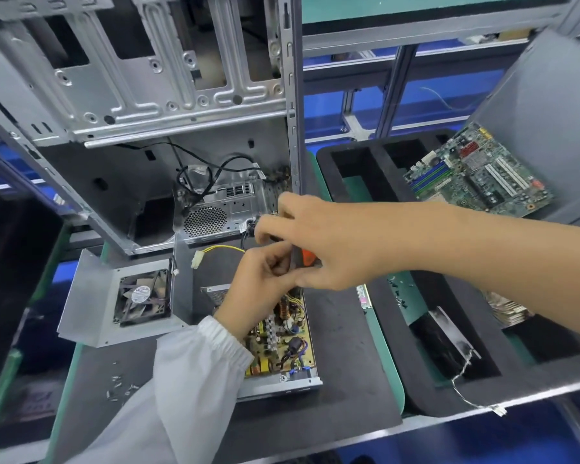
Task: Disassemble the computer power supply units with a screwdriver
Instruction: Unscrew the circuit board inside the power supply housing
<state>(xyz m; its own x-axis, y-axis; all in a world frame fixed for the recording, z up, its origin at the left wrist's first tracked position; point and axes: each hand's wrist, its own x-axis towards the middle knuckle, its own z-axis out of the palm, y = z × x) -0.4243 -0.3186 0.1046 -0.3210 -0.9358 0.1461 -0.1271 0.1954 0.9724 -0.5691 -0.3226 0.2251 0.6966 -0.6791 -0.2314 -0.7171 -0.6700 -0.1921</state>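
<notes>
Hands meet just above the open power supply (282, 349), which lies on the dark mat of the desk (349, 329) near its front edge. The right hand (329, 242) reaches in from the right with its fingers curled around the orange-and-black handle of a screwdriver (307, 257); the tip is hidden, so I cannot tell what it touches. The left hand (265, 283), coming out of a white sleeve (195, 373), has its fingers bent and pinching something small against the screwdriver shaft; what it is I cannot make out.

One yellow circuit board (278, 343) shows inside the supply's metal tray. Its lid (91, 296), with one fan (143, 296) in it, stands tilted just to the left, touching the tray's upright wall. A yellow wire with a white plug (196, 262) lies behind the hands. A handful of loose screws (119, 386) is scattered left of the sleeve.

Behind stands one bare computer case (141, 95), close to the hands. Right of the mat sit two black foam trays (399, 329), leaving a narrow green strip between; one green motherboard (476, 175) leans in the far tray.
</notes>
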